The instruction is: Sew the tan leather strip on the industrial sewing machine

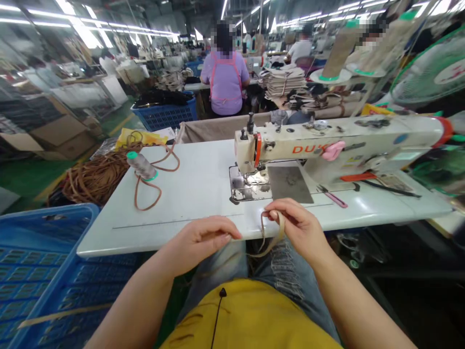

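Note:
At the front edge of the white sewing table (203,194), my right hand (300,230) pinches a narrow tan strap (279,236). The strap loops below the fingers and hangs over my lap, its brown side showing on one stretch. My left hand (203,242) is at the same edge, further left, thumb and fingers pressed together. Whatever those fingertips hold is too small to make out. Just beyond my hands stands a sewing machine (286,145), with its needle area (256,179) over a metal plate. Pink-handled snips (334,196) lie right of my right hand.
A grey thread cone (143,167) lies on the table's left side beside a brown strap loop (147,207). Past that edge is a heap of brown straps (89,177). A blue basket (72,213) stands lower left. A person in purple (225,80) sits ahead; a fan (432,72) is right.

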A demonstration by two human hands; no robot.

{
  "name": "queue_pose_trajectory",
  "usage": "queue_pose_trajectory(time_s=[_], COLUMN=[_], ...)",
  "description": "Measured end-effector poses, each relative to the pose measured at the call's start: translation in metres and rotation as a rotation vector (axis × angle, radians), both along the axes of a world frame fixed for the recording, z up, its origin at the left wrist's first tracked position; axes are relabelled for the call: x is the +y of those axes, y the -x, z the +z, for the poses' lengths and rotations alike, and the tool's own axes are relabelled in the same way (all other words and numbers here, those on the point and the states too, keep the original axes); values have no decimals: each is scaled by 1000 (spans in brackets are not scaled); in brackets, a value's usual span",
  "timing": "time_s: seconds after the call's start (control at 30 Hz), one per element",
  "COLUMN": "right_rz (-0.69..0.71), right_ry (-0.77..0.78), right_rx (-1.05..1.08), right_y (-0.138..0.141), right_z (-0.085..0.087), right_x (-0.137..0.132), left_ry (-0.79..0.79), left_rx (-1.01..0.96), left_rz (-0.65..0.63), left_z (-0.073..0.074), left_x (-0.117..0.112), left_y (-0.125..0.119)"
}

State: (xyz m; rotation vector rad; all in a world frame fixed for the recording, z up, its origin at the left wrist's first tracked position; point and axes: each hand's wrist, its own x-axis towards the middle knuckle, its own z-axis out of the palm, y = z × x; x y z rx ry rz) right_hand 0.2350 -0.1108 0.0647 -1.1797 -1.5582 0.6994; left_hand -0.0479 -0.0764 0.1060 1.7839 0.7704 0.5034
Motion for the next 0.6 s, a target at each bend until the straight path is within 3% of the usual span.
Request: queue_pose_trajectory(time_s=[0.17,0.23,0.3,0.43,0.6], right_rz=[175,226,227,239,313], right_ry=[-47,-31,-12,60,84], right_rx=[-5,19,29,63,72], right_y=[15,18,20,15,-1], right_z=[12,10,4,-13,-29], right_x=[-4,-9,-14,-25,-34], left_ry=[389,601,723,688,593], left_rx=[-181,-333,-487,-537,-505], left_rz=[-109,-69,63,347,472], left_z=[-31,-42,-49,-47,-45], left_x=[-6,-9,-8,4,23], left_y=[-48,-64,-73,-77,-69])
